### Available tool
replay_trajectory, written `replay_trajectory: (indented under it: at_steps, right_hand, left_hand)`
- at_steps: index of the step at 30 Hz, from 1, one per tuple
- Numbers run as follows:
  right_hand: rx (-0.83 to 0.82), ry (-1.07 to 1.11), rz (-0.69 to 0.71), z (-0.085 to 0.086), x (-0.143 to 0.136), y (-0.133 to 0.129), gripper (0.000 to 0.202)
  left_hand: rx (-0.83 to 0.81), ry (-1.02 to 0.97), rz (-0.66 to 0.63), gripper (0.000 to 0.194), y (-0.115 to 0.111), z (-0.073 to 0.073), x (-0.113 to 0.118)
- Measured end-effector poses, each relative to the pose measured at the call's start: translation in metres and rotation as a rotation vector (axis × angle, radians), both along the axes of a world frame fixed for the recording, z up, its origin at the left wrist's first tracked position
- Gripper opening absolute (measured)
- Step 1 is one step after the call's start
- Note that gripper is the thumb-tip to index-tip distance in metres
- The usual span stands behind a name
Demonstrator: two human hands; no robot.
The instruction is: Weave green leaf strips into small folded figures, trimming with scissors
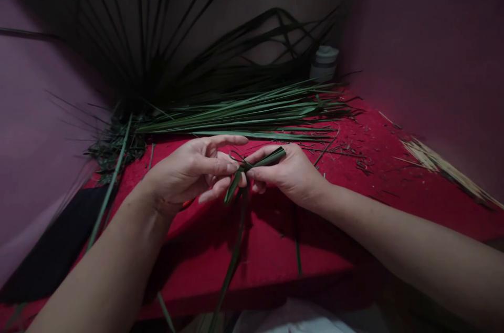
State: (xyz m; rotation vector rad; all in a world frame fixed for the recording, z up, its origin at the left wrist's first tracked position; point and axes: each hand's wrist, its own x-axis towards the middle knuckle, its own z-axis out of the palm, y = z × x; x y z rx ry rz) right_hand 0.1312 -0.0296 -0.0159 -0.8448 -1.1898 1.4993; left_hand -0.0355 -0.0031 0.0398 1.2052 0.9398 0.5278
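Observation:
Both hands meet over the red cloth [275, 249], on a folded green leaf strip [271, 158]. My right hand [285, 173] pinches the folded part between thumb and fingers; its flat end sticks out up and to the right. My left hand [208, 167] pinches the strip's other side with thumb and fingertips, its index finger stretched out above. A thin dark curl stands up between the hands. One long tail of the strip hangs down toward the front edge. Something orange [188, 204] shows under my left palm, too hidden to name.
Behind the hands lies a bundle of long green leaves [236, 115]. Dark fronds [145, 33] rise at the back, near a white-lidded container [324, 62]. Pale thin sticks [444, 170] lie at right, leaf scraps [364, 166] nearby. A dark flat item [59, 243] lies at left.

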Motion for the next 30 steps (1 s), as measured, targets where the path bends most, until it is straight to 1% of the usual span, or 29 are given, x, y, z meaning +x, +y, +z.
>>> replay_trajectory:
  at_steps: [3,6,11,13,17,21,23,25,27,30]
  right_hand:
    - [-0.049,0.03,-0.029,0.004,0.001,0.0,0.015]
    - [-0.05,0.057,-0.044,0.005,0.003,0.001,0.013]
    - [0.012,0.064,0.009,0.001,0.005,0.003,0.012]
    - [0.03,0.055,0.021,0.0,0.006,0.003,0.01]
    - [0.048,0.007,0.027,0.001,0.006,0.004,0.002]
    - [0.078,-0.075,0.013,0.001,0.005,0.004,0.002]
    - [0.143,-0.121,-0.023,0.0,0.005,0.003,0.002]
    - [0.215,-0.161,-0.087,-0.001,0.004,0.002,0.009]
    - [0.248,-0.173,-0.124,-0.002,0.004,0.001,0.013]
    - [0.218,-0.145,-0.084,-0.003,0.004,0.003,0.012]
  left_hand:
    - [0.061,-0.063,0.02,0.039,0.001,-0.003,0.001]
    - [0.137,-0.097,0.016,0.034,0.001,-0.007,0.003]
    - [0.278,-0.002,-0.068,0.041,0.0,-0.008,0.004]
    - [0.334,0.035,-0.084,0.039,-0.001,-0.007,0.005]
    - [0.405,0.095,-0.072,0.023,-0.003,-0.007,0.007]
    - [0.446,0.176,-0.058,0.008,-0.004,-0.01,0.008]
    - [0.482,0.174,-0.043,0.005,-0.004,-0.012,0.008]
    - [0.525,0.165,-0.021,0.004,-0.004,-0.015,0.008]
    - [0.56,0.174,-0.005,0.004,-0.004,-0.017,0.008]
    - [0.591,0.209,0.002,0.004,-0.004,-0.018,0.008]
